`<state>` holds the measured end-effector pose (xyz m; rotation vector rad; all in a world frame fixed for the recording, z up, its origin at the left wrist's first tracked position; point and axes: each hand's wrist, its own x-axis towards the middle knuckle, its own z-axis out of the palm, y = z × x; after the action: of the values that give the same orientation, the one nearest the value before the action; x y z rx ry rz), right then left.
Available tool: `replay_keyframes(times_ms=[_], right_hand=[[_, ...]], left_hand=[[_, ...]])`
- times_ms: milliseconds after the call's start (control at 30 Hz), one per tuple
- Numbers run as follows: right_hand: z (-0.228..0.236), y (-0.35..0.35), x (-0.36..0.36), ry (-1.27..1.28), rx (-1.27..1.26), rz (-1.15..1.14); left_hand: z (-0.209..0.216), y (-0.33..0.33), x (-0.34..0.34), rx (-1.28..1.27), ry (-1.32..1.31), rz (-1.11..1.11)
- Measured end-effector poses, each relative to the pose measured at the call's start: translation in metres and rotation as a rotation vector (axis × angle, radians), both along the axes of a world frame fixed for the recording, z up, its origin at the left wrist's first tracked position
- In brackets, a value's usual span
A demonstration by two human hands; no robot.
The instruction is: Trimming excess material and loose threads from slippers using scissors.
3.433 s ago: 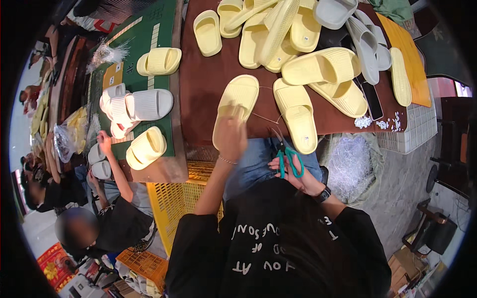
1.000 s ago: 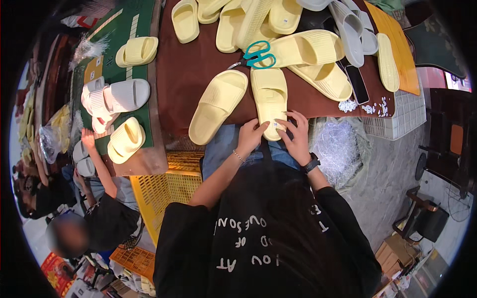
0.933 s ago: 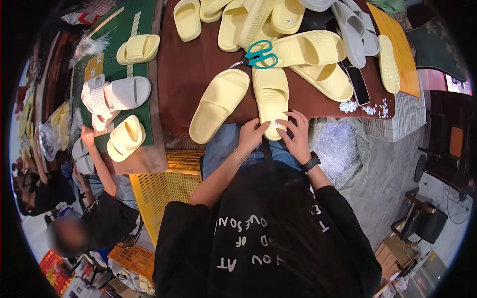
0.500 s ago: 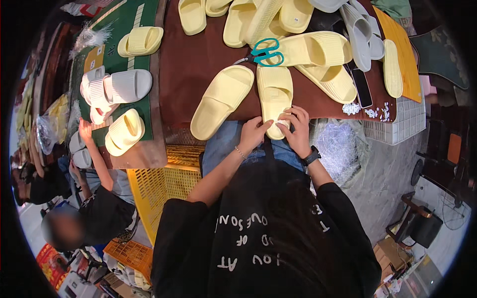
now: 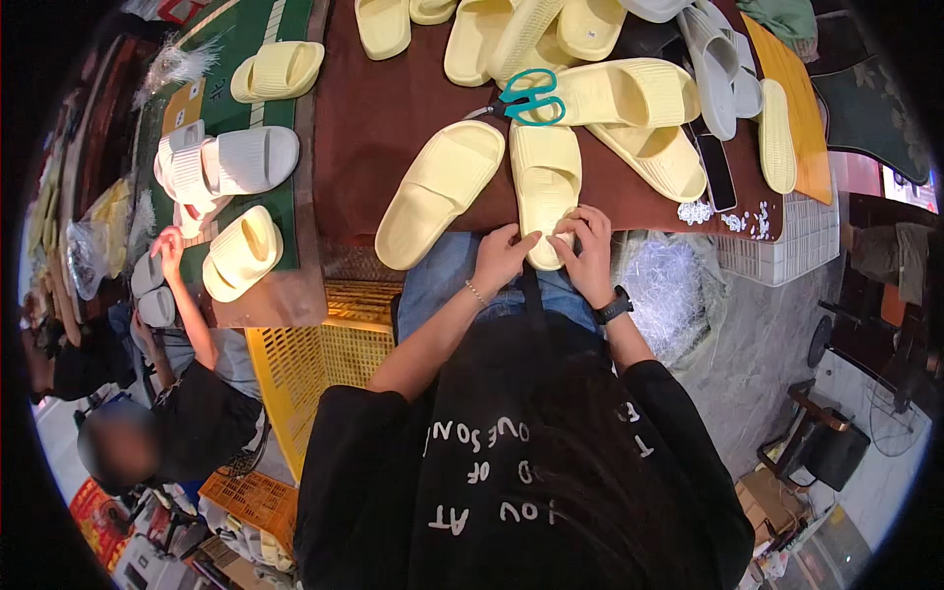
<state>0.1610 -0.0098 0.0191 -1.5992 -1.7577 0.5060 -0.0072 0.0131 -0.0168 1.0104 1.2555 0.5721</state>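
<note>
A pale yellow slide slipper lies at the table's near edge, its heel pointing at me. My left hand has its fingers closed at the left side of the heel. From the right, my right hand presses bent fingers and thumb onto the same heel. A small whitish patch shows by the right fingertips, too small to make out. Another yellow slipper lies tilted to the left of it. Scissors with teal handles rest just beyond its toe.
More yellow slippers and grey slippers lie across the brown tabletop. A phone and small white pieces are at right. A yellow crate stands below left. A co-worker's hand is near the green table.
Both hands stay at the slipper's heel, with the right fingers slightly shifted. The whole view has moved a little.
</note>
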Motion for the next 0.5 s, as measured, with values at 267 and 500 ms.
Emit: replay_keyframes(times_ms=[267, 500], right_hand=[[0.002, -0.006, 0.002, -0.001, -0.018, 0.058], [-0.003, -0.031, 0.029, 0.45, -0.08, -0.271]], left_hand=[[0.003, -0.001, -0.001, -0.008, -0.01, 0.002], [0.005, 0.003, 0.008, -0.002, -0.068, -0.004]])
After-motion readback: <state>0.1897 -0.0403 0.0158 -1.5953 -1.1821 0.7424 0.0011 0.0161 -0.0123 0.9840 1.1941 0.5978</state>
